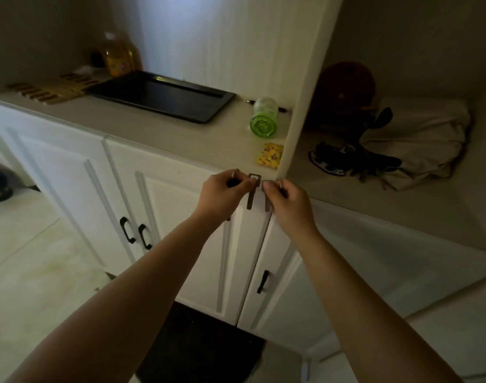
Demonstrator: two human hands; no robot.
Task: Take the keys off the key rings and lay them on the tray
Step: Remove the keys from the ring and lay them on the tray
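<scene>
Head view looks down on two bare forearms reaching to the counter edge, where the left hand (221, 190) and right hand (284, 199) meet just in front of the white cabinet (181, 217). The left hand is closed, pinching a key (252, 190) that hangs blade down, with a ring (234, 173) showing above its knuckles; the right hand is closed on a second ring (278, 183), with another key (268, 204) dangling below it. Held close and at chest height like this, the fingers can probably pry a coil open and slide a key round it. The black tray (164, 95) lies empty at about eleven o'clock from the hands, well apart on the counter (159, 134), likely set there as the drop spot. A green bottle (264, 118) lies on its side at one o'clock, a yellow packet (270, 156) just beyond the hands. No writing is legible; the packet's print is too blurred.
</scene>
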